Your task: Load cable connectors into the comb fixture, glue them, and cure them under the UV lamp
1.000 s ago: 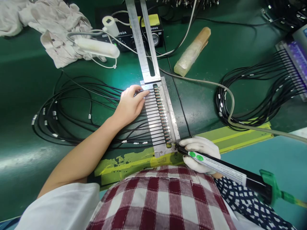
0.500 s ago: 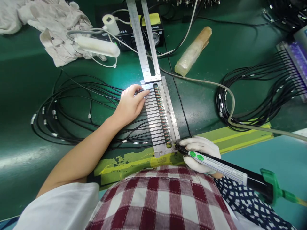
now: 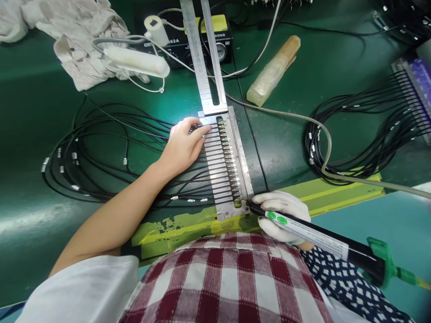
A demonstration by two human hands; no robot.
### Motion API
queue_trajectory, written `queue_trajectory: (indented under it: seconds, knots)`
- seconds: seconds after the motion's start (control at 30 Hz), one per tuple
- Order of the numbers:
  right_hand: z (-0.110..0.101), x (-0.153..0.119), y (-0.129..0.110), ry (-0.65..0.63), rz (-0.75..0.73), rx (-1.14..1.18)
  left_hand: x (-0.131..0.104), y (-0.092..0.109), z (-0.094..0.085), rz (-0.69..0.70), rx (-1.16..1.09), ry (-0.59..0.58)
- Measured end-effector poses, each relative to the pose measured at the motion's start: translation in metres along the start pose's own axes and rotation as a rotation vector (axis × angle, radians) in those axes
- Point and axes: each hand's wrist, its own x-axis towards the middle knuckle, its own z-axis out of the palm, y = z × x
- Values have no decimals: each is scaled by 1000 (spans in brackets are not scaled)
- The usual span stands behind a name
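My left hand (image 3: 183, 146), bare, rests on the black cables (image 3: 148, 128) at the upper part of a metal fixture (image 3: 222, 211). Its fingers are apart, their tips touching the topmost cables; what lies under the palm is hidden. Small connector ends (image 3: 229, 154) sit in a row along the fixture's slot. My right hand (image 3: 283, 211), in a white glove, is closed around a black dispensing syringe (image 3: 313, 235) with a white label and a green cap. The syringe's tip is at the fixture's lower right corner, near the lowest connector end.
A slotted metal bar (image 3: 198, 67) extends from the fixture over a black control box (image 3: 175, 56). Crumpled white gloves (image 3: 81, 49) and a white tool (image 3: 134, 62) lie at upper left. A wrapped block (image 3: 272, 72) and another cable bundle (image 3: 313, 139) lie to the right. A hose (image 3: 326, 148) crosses there.
Both hands and the syringe keep almost the same place. The view has shifted very slightly.
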Motion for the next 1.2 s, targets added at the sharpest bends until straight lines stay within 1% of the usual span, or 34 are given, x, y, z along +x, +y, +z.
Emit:
queue_trajectory:
  seconds: [0.27,0.43,0.57,0.83,0.97,1.2]
  knots:
    - [-1,-6,4,-28,38,-13,0,1,-1,-28,-4,-29]
    - [0,-2,2,-4,-9,-5,0,1,-2,-10,1,-17]
    - [0,1,1,-2,0,-12,0,1,-1,-3,3,-1]
    - [-1,-2,0,39,-42,10,0,1,-1,-12,-8,-12]
    - [0,-2,1,11,-49,15,0,1,-1,-12,-9,-2]
    - [-2,-1,0,-8,-17,16,1,2,-3,-24,-20,-23]
